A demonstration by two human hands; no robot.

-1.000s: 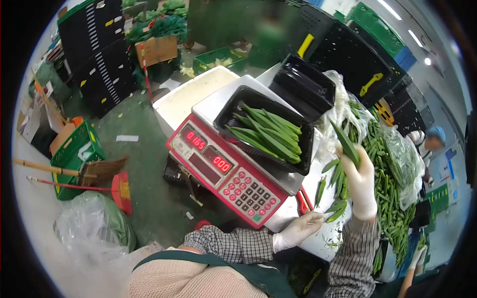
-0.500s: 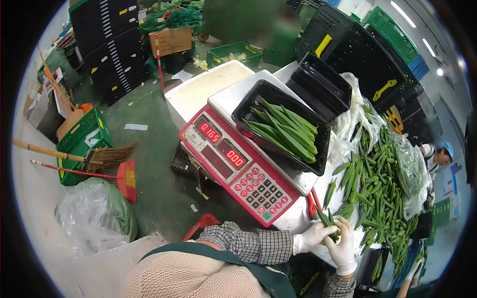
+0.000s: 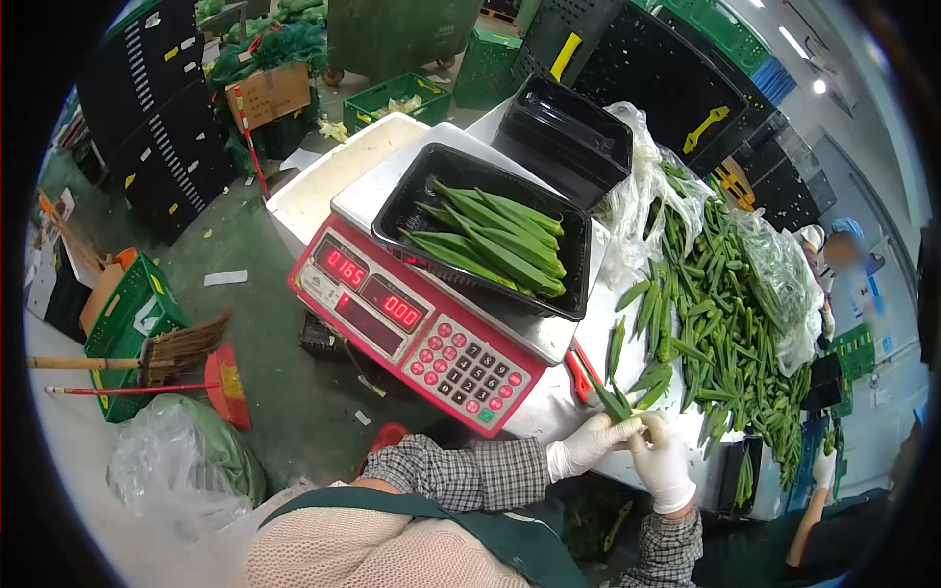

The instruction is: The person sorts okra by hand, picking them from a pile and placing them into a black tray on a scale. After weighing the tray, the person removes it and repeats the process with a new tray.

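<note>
Left hand (image 3: 586, 447) and right hand (image 3: 661, 465), gloved: meeting, both pinching one okra pod (image 3: 614, 404). Red scale (image 3: 397, 338): bearing black tray (image 3: 412, 203) of loose okra (image 3: 502, 241).

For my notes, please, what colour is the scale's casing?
The casing is red; head view shows it best.

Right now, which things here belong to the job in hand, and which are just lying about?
Seemingly the job's:
okra pods at the left hand and right hand
okra pile
digital scale
black tray of okra on it
red-handled tool, probably

Seemingly lying about:
broom
red dustpan
clear plastic bag on the floor
cardboard box
</note>
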